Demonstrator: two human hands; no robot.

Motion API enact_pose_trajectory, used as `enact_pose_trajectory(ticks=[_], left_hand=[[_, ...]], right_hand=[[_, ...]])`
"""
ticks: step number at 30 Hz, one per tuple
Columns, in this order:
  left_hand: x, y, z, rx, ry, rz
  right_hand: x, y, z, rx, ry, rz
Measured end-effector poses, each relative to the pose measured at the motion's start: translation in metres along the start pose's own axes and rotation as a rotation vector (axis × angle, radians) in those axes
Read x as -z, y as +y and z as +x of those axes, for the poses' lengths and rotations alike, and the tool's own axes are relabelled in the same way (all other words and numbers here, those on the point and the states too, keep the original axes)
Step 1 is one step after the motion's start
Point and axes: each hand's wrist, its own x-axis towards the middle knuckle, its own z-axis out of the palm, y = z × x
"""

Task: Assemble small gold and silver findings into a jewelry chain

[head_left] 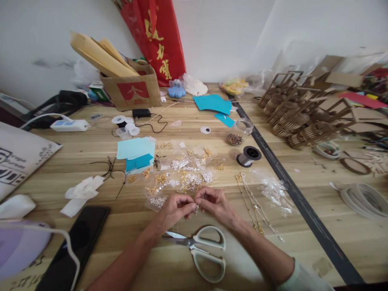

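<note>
My left hand (176, 208) and my right hand (215, 202) meet at the middle of the table, fingertips pinched close together. Between them is a small silvery piece (196, 209), too small to make out well; which hand grips it is unclear. Scissors (209, 242) with pale handles lie just below my hands, blades partly open and pointing left. Behind my hands spread small bags and piles of gold and silver findings (189, 180). Gold and silver chains (253, 198) lie to the right of my right hand, near a spool of fine wire (249, 156).
Left are a black phone (75, 246), crumpled white tissue (81, 192) and blue paper pieces (136, 151). At the back stand a cardboard box (133, 89) and red bag (163, 40). Wooden baskets (297, 109) and coiled tubing (363, 200) are right, beyond a dark strip (291, 186).
</note>
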Motion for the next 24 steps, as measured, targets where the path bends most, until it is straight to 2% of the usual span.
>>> enact_pose_trajectory(ticks=[10, 17, 24], left_hand=[[0.0010, -0.0023, -0.0009, 0.009, 0.003, -0.024], [0.0015, -0.0019, -0.0028, -0.042, -0.005, 0.066], [0.0016, 0.0061, -0.0057, 0.026, -0.031, -0.039]], right_hand=[[0.0003, 0.0007, -0.0035, 0.170, -0.004, -0.207], [0.0007, -0.0024, -0.0046, 0.306, -0.032, -0.403], [0.0033, 0.0033, -0.0038, 0.270, 0.060, -0.446]])
